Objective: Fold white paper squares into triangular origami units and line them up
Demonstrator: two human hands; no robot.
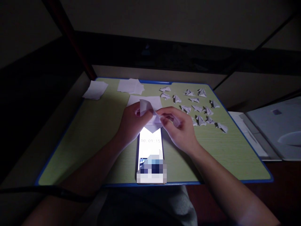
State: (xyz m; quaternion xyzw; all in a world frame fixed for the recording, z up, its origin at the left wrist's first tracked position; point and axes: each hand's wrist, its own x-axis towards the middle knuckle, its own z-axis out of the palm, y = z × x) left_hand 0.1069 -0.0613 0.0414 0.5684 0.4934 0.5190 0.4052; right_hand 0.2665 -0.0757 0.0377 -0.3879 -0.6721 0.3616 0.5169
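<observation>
Forearms [223, 175] nearest; left hand [131, 122], right hand [181, 128] pinching paper [145, 106], tip [152, 129] toward lap [150, 205], long axis unclear.

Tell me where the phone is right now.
In the head view, the phone lies at lower centre, by the near edge of the green table, just below the paper held between the left hand and right hand.

Two hands [180, 128], about fourteen paper figures [200, 120]

The scene is dim; a bright white rectangular phone screen [150, 149] glares, its lower part pixelated, and lights the bent white paper [145, 106]; corners are almost black.
</observation>
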